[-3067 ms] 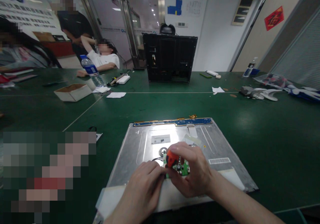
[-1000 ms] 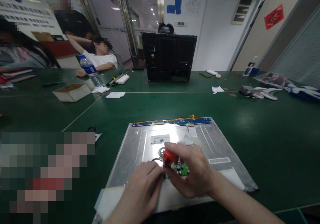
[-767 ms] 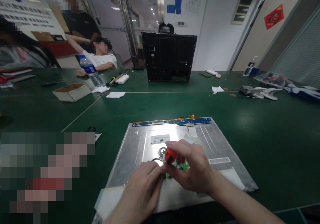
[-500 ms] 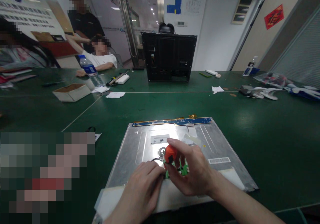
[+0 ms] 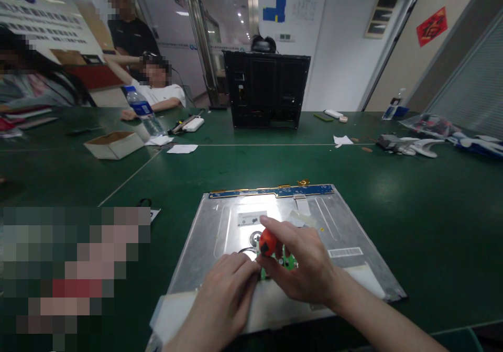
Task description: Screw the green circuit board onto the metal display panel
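My right hand is closed round the orange-and-black handle of a screwdriver, with thumb and fingers on its sides. The handle stands roughly upright over a small green circuit board, and its shaft and tip are hidden. My left hand rests with curled fingers at the left edge of the board; what its fingertips grip cannot be seen. Both hands are above the silver metal back of a display panel, which lies flat on the table. A thin dark cable runs to the board.
Along the panel's far edge runs a blue circuit strip. Farther back on the green table stand a black monitor housing, an open box and a water bottle. Other people sit and stand beyond.
The screwdriver handle has turned slightly, its black patch shifting left, and my right fingers have moved a little with it. My left hand stays in place.
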A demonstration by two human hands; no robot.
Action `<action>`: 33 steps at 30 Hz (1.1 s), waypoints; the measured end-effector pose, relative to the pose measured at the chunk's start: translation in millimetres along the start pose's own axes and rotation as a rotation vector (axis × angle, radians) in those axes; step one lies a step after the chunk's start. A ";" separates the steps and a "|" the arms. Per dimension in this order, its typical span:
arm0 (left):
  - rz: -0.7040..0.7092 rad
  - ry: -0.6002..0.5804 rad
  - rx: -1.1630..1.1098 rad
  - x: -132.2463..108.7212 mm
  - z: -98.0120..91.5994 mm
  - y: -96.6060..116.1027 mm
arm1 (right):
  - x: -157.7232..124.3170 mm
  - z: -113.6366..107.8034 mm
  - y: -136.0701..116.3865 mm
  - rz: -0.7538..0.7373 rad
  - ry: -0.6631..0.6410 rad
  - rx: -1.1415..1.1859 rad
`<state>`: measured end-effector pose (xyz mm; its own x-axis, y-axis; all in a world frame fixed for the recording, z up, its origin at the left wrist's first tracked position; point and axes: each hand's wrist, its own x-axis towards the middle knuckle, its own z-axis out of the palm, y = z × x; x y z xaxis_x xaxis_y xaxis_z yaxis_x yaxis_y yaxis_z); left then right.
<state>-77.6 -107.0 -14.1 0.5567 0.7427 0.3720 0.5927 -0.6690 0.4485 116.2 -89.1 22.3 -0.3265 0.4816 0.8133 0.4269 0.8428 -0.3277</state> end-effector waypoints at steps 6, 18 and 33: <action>-0.036 -0.032 -0.029 1.4 -1.3 0.6 | -0.7 -2.8 -1.8 -0.021 0.012 0.031; -0.114 -0.080 -0.110 -4.6 -5.2 3.5 | 12.1 3.9 6.4 0.009 -0.040 0.060; -0.138 -0.061 -0.213 -9.1 -3.0 0.9 | 8.9 24.2 6.5 0.069 0.144 0.060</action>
<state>-83.8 -114.2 -14.6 0.5172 0.8191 0.2481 0.5332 -0.5351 0.6553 95.6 -73.5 15.8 -0.1718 0.5030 0.8470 0.3918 0.8238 -0.4097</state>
